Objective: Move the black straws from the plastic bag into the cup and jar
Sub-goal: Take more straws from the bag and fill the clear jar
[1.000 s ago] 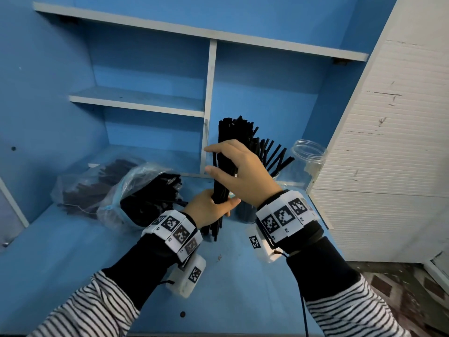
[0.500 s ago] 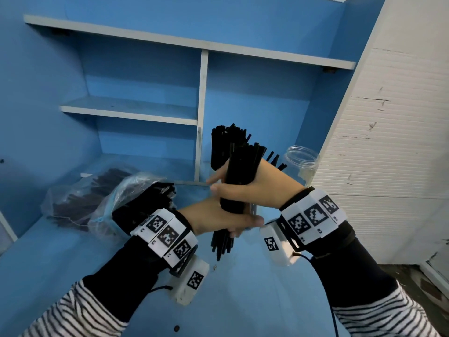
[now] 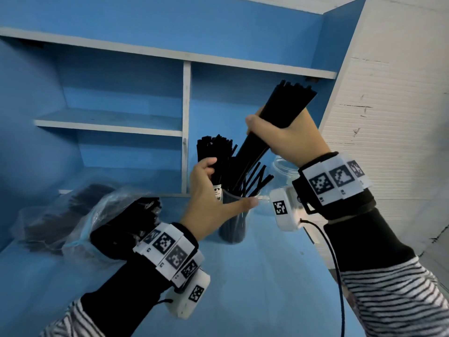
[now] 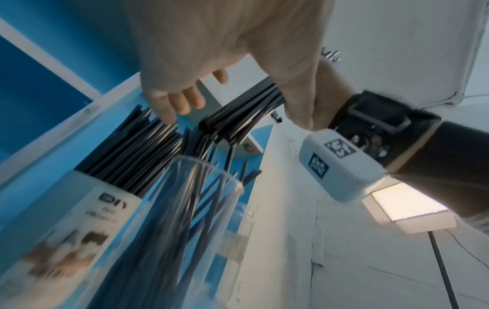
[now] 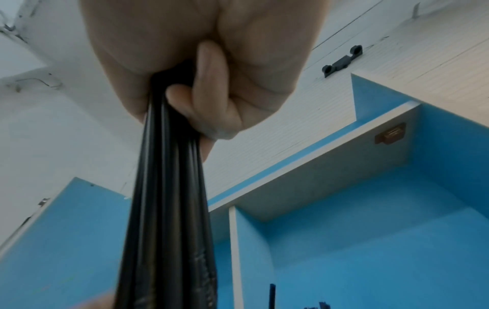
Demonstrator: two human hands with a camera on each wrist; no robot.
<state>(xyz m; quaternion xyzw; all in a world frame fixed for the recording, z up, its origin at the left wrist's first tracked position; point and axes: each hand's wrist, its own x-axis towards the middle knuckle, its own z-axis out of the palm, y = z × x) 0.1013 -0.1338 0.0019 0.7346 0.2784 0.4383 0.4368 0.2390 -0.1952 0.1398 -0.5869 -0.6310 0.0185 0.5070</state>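
Above cup [image 3: 234, 215]: right hand [image 3: 286, 139] clenched on straw bundle [image 3: 279, 115], left hand [image 3: 213, 198] spread; next, lower tips inside rim

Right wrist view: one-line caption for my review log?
Right hand grips a bundle of black straws before the blue shelving.

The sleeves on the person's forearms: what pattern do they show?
Black-and-white stripes on the sleeves, clearest in the head view.

At the top of the frame the right hand [image 5: 201, 62] grips a bundle of black straws [image 5: 166, 219] running down to the lower left, before blue shelving [image 5: 370, 240].
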